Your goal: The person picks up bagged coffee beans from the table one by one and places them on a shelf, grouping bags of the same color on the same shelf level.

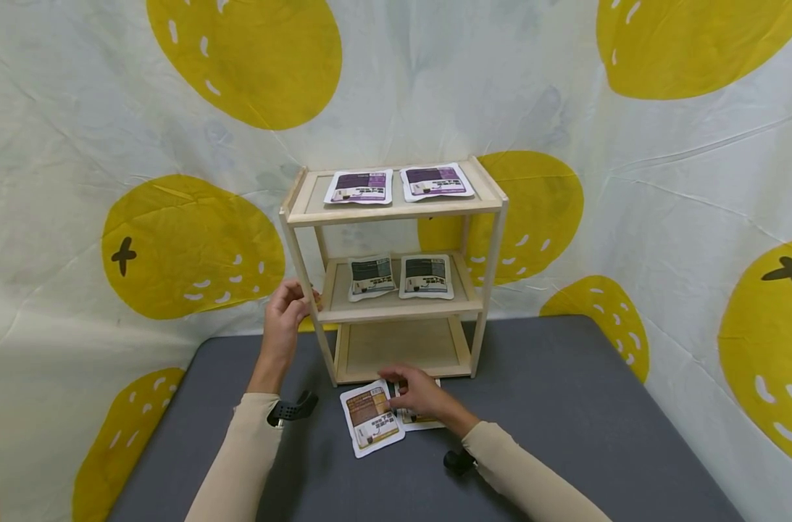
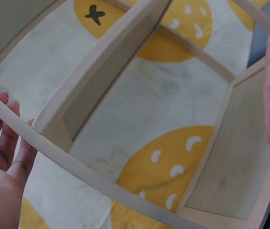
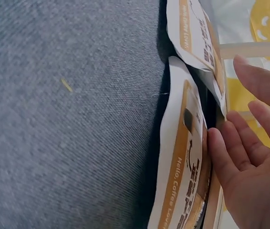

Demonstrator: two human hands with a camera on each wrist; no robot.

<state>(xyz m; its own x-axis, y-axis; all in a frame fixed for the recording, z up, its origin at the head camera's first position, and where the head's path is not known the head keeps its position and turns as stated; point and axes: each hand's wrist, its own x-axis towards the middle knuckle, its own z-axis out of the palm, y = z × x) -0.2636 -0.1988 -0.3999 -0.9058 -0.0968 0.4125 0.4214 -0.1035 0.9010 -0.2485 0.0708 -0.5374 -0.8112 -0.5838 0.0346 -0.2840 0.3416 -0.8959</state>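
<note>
While the left hand [image 1: 285, 308] rested against the front left post of the wooden shelf [image 1: 396, 210] at the level of the middle board, its fingers lay fairly straight along the wood and I saw nothing held in it; the left wrist view showed those fingers [image 2: 3, 138] extended behind a slat. The right hand [image 1: 418, 391] was down on the grey table [image 1: 565, 406] just in front of the shelf's foot, lying on an orange coffee packet [image 1: 417, 417] that it mostly covered. From the right wrist view I made out its fingers [image 3: 230, 157] nearly straight, the thumb side touching the packet's face [image 3: 185, 167], so I read it as pressing rather than gripping. A second orange packet [image 1: 371, 418] lay flat just beside it on the left, the two edges touching or overlapping, I could not tell which.

On the shelf's top board I saw two purple packets [image 1: 359, 186] side by side, and on the middle board two dark packets [image 1: 372, 275] side by side. The bottom board held nothing that I could see. Both sleeves were beige, and a yellow-spotted cloth [image 1: 239, 58] hung behind the table.
</note>
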